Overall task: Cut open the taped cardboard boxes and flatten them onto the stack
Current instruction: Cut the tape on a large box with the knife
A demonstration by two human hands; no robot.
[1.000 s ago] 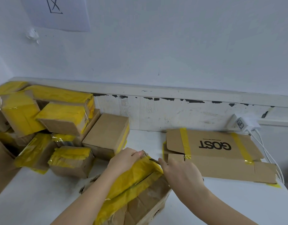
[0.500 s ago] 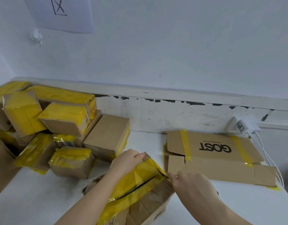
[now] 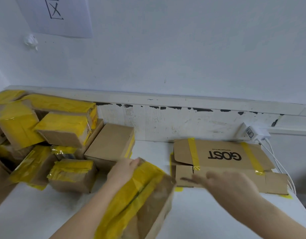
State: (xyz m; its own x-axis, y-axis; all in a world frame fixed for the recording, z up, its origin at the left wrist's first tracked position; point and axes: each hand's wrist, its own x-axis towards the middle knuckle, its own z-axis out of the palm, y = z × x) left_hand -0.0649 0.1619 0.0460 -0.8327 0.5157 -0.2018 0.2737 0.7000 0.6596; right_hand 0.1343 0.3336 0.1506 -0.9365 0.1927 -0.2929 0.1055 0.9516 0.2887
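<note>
A cardboard box (image 3: 148,204) wrapped in yellow tape lies on the white table (image 3: 209,218) in front of me, with a dark slit running along its taped top. My left hand (image 3: 124,169) grips the box's far end. My right hand (image 3: 231,185) is blurred and hovers to the right of the box, over the near edge of the flattened "GOST" cardboard stack (image 3: 223,156). A thin dark blade (image 3: 185,179) sticks out leftward from its fingers.
A pile of yellow-taped boxes (image 3: 62,125) fills the table's left side, with a mostly bare brown box (image 3: 110,144) at its right edge. A white charger (image 3: 250,133) with cables (image 3: 278,161) sits by the wall behind the stack.
My right hand has drawn the blade along the tape toward the box's right corner and then pulled away to the right. My left hand has stayed on the box's far end.
</note>
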